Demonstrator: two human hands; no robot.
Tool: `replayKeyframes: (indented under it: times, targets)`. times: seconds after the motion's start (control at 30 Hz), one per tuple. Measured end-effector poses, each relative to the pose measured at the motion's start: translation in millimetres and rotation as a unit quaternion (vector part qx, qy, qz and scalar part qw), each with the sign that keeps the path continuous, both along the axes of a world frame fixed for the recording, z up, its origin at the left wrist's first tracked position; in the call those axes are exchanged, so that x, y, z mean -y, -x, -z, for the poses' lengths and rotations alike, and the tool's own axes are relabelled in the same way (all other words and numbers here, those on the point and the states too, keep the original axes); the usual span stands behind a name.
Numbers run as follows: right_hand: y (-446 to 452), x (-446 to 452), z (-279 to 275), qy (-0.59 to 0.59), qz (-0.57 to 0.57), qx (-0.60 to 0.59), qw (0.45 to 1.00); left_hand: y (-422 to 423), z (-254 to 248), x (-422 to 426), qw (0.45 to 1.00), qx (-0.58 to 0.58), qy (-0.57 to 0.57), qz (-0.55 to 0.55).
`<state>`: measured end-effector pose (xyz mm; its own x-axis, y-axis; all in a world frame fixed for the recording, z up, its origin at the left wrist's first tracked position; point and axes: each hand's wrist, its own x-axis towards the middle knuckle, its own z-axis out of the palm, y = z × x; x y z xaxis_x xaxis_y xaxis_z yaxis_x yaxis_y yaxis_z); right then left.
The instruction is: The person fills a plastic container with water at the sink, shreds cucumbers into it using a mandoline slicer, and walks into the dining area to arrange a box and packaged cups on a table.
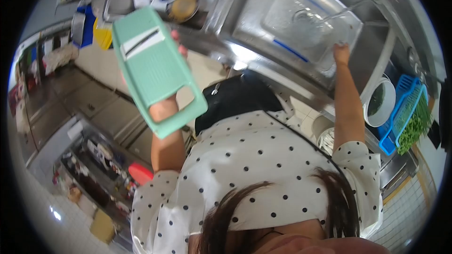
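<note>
Head view: pale-green oblong plastic slicer (153, 82) at 10 o'clock of frame centre, held up in the air, face to camera. Left hand (179, 45) mostly hidden behind it; visible fingers clamped on its 2 o'clock long edge, wrist showing through the handle opening.

Handling: probably light and stiff, thin at the edges, slippery if wet. Likely won't shatter, but the dark slanted blade slot (142, 43) in the white rectangular insert (131, 52) looks sharp. Best hold: the rounded loop handle (184, 118) or both long rims; fingers off the slot.

Pointing: long axis runs 11 to 5 o'clock, plain end to 11, loop handle to 5. Blade slot lies crosswise, roughly 8 to 2, nearer the plain end.

Right hand (342, 51) at 2 o'clock, down in the grey stainless-steel sink (256, 16), well apart from slicer. Fingers look bent; too small to tell if together or on anything. Thin blue strip (290, 50) lies at its 9 o'clock, clear running water (346, 9) at its 12.
</note>
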<state>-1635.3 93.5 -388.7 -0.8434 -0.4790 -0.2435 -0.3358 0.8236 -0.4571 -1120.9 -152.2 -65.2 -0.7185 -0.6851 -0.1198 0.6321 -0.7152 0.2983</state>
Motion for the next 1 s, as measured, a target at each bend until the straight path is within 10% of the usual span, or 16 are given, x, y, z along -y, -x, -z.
replayKeyframes:
  times: [0.17, 0.27, 0.57, 1.0]
  targets:
    - [-24, 5, -33, 0.047, -0.021, -0.08, 0.995, 1, 2, 4, 0.996, 0.064, 0.048, -0.05]
    - [3, 10, -77, 0.069, 0.015, 0.169, 0.983, 5, -3, 6, 0.996, 0.07, 0.04, -0.045]
    - [88, 111, -194, 0.324, -0.022, -0.048, 0.944, 34, -29, -5, 0.998, -0.027, 0.037, 0.032]
    - [111, 184, -144, 0.499, -0.036, 0.012, 0.866, 23, -32, -15, 0.997, 0.03, 0.038, -0.065]
